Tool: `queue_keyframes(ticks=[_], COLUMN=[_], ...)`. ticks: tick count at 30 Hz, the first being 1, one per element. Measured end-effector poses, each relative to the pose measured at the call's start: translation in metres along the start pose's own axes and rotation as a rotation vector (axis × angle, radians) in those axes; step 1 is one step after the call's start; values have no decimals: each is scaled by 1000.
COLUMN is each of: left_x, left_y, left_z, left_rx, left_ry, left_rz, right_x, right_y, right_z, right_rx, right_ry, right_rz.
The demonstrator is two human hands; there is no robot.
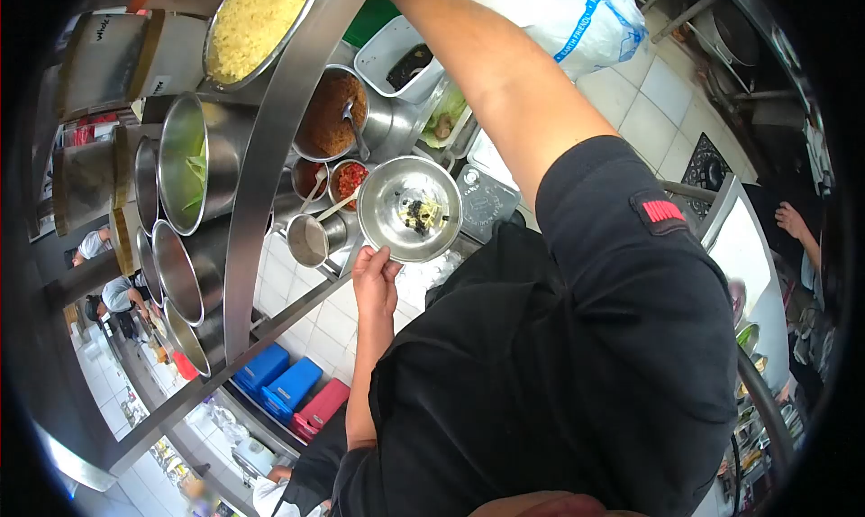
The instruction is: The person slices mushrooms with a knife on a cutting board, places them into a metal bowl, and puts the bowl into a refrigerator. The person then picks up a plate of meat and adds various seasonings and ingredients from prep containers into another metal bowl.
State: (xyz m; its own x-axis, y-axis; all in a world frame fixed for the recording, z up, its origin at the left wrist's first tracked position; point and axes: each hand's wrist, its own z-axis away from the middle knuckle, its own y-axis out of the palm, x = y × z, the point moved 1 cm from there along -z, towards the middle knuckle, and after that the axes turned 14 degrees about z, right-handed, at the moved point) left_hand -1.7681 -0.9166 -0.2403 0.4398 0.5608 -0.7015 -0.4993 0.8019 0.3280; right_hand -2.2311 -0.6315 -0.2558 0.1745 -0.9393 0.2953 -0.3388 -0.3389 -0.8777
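Observation:
My left hand (375, 281) is closed on the rim of a shiny metal bowl (378, 212), thumb on the near edge. Inside the bowl lie small dark pieces and pale yellow shreds (420, 216). My right arm stretches up past the top edge of the view, so its hand is hidden. Just left of the bowl stand a small pot of chopped red pieces (348, 180) and an empty-looking metal pot with a handle (309, 240). Beyond them is a larger pot of brown sauce (326, 111) with a spoon (355, 131) in it.
A steel shelf edge (270, 170) crosses on the left, with several metal pots (182, 269) and a bowl of yellow grains (261, 30) above. A white tub (374, 53) of dark liquid and a plastic bag (577, 17) are at the top. Co-workers are visible at the edges.

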Motion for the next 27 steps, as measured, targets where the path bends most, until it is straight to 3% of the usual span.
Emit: queue_keyframes(ticks=[16, 23, 24, 27], left_x=[8, 12, 13, 15], left_y=[-12, 7, 4, -1], left_z=[-13, -11, -12, -13], left_rx=[31, 7, 27, 45], left_ry=[-50, -72, -78, -79], left_rz=[9, -30, -28, -44], right_x=[-12, -24, -26, -24], right_y=[-34, -6, -16, 6], right_z=[41, 55, 57, 34], right_rx=[22, 211, 357, 253], right_ry=[-3, -65, 48, 69], right_rz=[-127, -207, -261, -140])
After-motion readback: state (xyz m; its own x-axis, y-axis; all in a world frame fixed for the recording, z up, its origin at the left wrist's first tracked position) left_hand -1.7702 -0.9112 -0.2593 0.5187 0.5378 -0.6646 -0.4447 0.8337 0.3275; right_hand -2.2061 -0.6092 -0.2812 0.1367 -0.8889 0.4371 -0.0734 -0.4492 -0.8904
